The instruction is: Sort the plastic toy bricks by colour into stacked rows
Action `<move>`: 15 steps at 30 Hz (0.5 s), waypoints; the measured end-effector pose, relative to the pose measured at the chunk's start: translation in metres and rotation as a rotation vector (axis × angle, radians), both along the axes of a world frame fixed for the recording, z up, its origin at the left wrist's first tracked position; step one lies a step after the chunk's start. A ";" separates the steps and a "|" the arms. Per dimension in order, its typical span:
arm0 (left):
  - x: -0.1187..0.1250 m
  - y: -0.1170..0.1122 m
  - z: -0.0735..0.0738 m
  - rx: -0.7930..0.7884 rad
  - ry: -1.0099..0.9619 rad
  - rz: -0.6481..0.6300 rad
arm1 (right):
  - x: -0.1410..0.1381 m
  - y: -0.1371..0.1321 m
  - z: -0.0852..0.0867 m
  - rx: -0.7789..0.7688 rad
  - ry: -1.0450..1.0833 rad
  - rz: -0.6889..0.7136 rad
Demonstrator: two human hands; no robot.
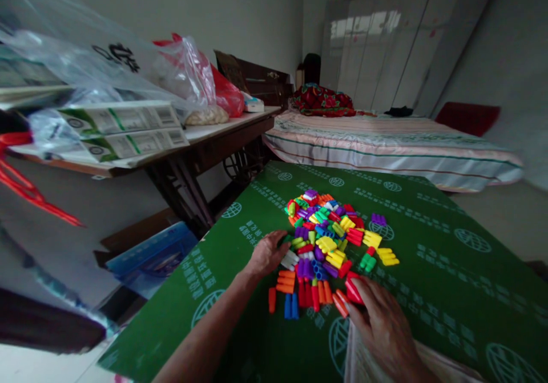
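A heap of colourful plastic building pieces [327, 243], shaped like joined tubes, lies on the green table [428, 291]. At the heap's left edge is my left hand [269, 253], fingers bent and apart, close to a dark green piece [287, 238] and grey pieces [290, 259]. My right hand [381, 317] is closed around a red plastic piece [353, 287] at the near right of the heap. Beside its thumb are orange pieces [340, 303]; whether the thumb touches them I cannot tell. Blue pieces [291, 306] and a single orange piece [272, 300] lie nearest me.
On the left stands a wooden desk [233, 127] bearing boxes [128, 132], clear plastic bags and a red bag [229, 95]. A bed [385, 143] is beyond the table. Under my right forearm lies pale cloth-like material [357, 351]. A blue package [152, 260] sits below the desk.
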State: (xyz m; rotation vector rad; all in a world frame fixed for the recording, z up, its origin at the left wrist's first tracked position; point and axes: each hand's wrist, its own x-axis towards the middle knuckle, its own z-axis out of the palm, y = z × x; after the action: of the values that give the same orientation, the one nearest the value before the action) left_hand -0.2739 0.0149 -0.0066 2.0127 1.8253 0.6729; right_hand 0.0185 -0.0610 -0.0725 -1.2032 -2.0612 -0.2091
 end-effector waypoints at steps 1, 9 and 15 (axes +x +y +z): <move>0.003 -0.001 -0.002 -0.003 -0.010 -0.021 | 0.000 0.000 0.001 0.000 0.001 -0.002; 0.019 -0.019 -0.006 0.004 0.020 0.030 | 0.003 0.000 0.000 -0.022 -0.041 -0.007; 0.016 -0.026 0.004 -0.022 0.081 0.033 | 0.005 0.002 -0.005 -0.031 -0.050 -0.007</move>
State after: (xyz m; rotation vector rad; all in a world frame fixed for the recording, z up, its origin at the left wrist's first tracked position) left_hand -0.2580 -0.0110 -0.0030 2.0278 1.9066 0.5864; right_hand 0.0231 -0.0593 -0.0777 -1.2354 -2.1107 -0.2127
